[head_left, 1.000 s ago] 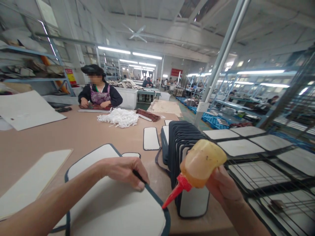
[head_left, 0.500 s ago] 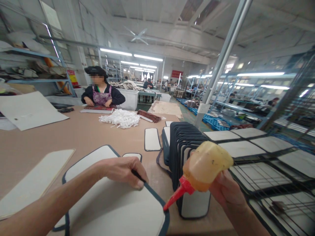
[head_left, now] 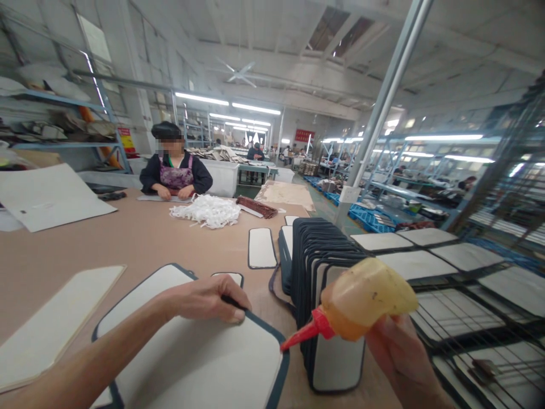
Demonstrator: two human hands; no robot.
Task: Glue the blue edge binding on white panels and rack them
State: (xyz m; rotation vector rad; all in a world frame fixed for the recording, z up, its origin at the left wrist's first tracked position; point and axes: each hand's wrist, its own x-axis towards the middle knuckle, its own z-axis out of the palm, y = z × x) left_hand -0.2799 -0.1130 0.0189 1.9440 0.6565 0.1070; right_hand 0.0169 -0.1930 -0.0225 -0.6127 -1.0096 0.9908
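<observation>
My left hand point(head_left: 217, 298) pinches the far dark edge of a white panel point(head_left: 204, 358) with rounded corners and a dark blue border. More of such panels lie beneath it. In my right hand point(head_left: 395, 341) is a yellowish squeeze bottle point(head_left: 361, 295) with amber liquid inside and a red nozzle. The bottle is tilted down to the left, its nozzle tip at the panel's border near the right corner. Just behind the bottle, a row of upright dark-edged panels point(head_left: 309, 272) stands packed together, partly hidden by it.
Across the brown table point(head_left: 170, 244) a co-worker point(head_left: 174, 165) handles flat material. Near them lie a heap of white strips point(head_left: 208, 211) and a reddish-brown bundle point(head_left: 256, 207). A long pale panel point(head_left: 63, 318) lies left. Bordered panels on a wire rack point(head_left: 451, 312) and a metal post point(head_left: 374, 125) stand right.
The nozzle tip has shifted slightly up along the border, and the bottle is held a little flatter and farther right. My left hand keeps its pinch. The co-worker's hands have moved slightly.
</observation>
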